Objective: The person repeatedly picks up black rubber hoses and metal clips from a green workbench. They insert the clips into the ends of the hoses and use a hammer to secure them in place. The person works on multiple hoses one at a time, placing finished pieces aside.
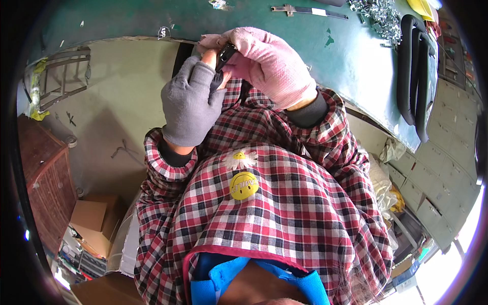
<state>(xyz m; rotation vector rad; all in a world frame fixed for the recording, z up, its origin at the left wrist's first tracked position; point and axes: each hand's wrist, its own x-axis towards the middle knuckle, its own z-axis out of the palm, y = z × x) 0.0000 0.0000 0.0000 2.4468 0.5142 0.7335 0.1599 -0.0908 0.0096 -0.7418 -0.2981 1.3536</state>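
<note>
Both my hands are raised together at the near edge of the green table [351, 66]. My left hand [192, 101], in a grey fingerless glove, is closed with its thumb and fingers against a small, glossy black part [225, 57]. From the other side my right hand [272, 66], in a pink glove, curls round the same part. Much of the part is covered by the fingers, so its full shape and kind cannot be made out. A dark strip [182, 57] shows just behind the left hand; whether it joins the part is hidden.
On the table lie a flat metal bar with a crosspiece [310, 11], a heap of small metal pieces [378, 20] and black padded loops [414, 76]. A wooden cabinet [46, 178] and cardboard box [94, 223] stand left; grey drawers [437, 152] line the right.
</note>
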